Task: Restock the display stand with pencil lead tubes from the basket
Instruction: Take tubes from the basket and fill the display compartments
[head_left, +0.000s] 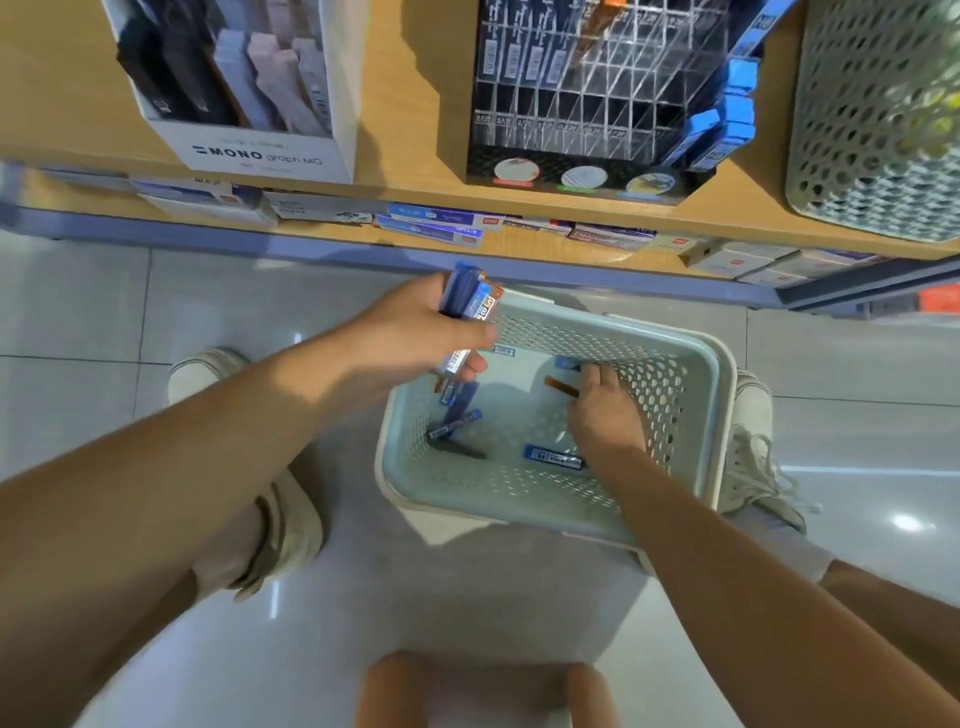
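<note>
Floor basket (722, 395): tubes (553, 458) around right hand (605, 410), bundle (470, 306) in left hand (415, 332)

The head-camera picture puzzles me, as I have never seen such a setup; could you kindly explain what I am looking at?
There is no machine here. A person wears one wide-angle camera on the head, which looks down at their own two bare hands. The left hand grips a bundle of pencil lead tubes. The right hand reaches into the pale basket, which stands on the tiled floor. Its fingers are at an orange tube, though it is unclear whether they grip it. More loose tubes lie on the basket's bottom. Above, on the wooden shelf, stands the black display stand; several of its slots look empty.
</note>
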